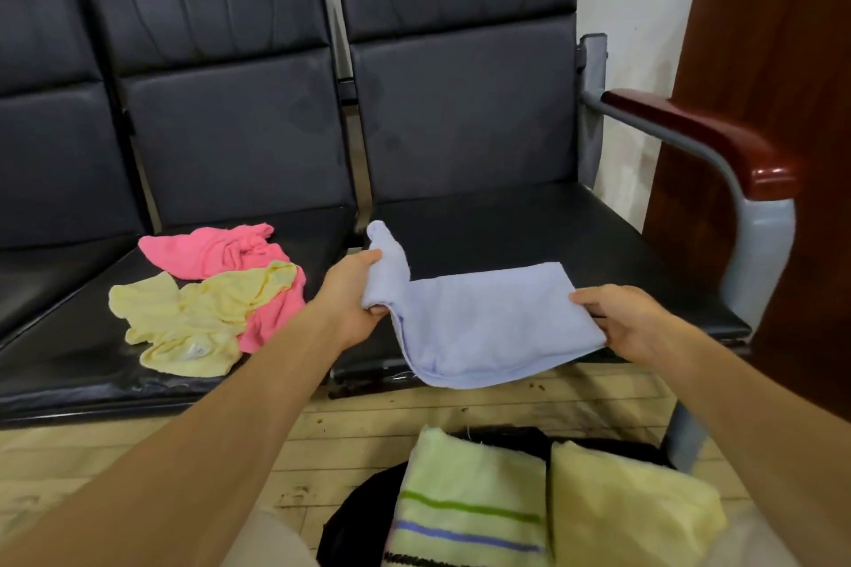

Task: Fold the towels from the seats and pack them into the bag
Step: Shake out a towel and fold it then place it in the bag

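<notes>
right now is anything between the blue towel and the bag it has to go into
Nothing visible blocks it. The light blue terry towel, held by left hand and right hand, hangs above the black bag, though two folded towels already fill its opening.

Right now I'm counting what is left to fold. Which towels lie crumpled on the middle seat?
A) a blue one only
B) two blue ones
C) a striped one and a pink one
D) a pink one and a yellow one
D: the pink towel and the yellow towel lie bunched together on the middle seat, while both hands hold the blue towel over the right seat.
</notes>
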A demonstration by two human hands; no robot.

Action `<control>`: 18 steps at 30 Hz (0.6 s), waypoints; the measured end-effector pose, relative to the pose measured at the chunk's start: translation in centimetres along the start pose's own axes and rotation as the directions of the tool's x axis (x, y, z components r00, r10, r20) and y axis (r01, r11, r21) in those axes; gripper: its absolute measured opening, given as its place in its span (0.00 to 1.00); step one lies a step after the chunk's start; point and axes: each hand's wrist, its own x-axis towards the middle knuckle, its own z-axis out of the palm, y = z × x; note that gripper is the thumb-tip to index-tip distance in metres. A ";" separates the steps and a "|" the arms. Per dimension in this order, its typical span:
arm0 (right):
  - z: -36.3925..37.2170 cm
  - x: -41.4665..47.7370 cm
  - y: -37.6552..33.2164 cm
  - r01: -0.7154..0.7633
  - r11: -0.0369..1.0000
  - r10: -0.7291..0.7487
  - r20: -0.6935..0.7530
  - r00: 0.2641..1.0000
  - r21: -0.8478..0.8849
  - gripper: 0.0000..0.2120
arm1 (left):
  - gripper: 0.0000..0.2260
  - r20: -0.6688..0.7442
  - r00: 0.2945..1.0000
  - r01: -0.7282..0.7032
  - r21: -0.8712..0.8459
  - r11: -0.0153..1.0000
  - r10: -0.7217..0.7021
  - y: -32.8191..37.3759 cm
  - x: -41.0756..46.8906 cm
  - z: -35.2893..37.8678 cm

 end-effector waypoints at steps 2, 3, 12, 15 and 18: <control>0.0 0.1 0.1 0.000 1.000 0.000 0.009 1.000 0.030 0.07 | 0.06 0.005 1.000 0.007 0.079 0.997 -0.007 -0.3 0.7 1.9; 0.0 0.1 0.2 0.005 0.999 -0.005 0.015 1.000 0.040 0.07 | 0.04 0.008 1.000 0.004 0.128 0.992 -0.005 -0.7 0.9 3.0; -0.7 1.1 0.9 0.045 0.993 -0.054 0.085 0.995 0.106 0.06 | 0.10 0.069 0.996 0.018 0.468 0.884 -0.057 -5.9 1.3 12.3; -0.9 1.3 0.8 0.027 0.994 -0.037 0.093 0.995 0.108 0.04 | 0.10 0.141 0.986 0.005 0.525 0.851 -0.093 -7.7 1.3 14.1; -0.9 1.2 0.7 0.005 0.997 -0.011 0.075 0.997 0.081 0.03 | 0.19 0.236 0.968 -0.116 0.716 0.688 -0.083 -8.2 1.3 14.7</control>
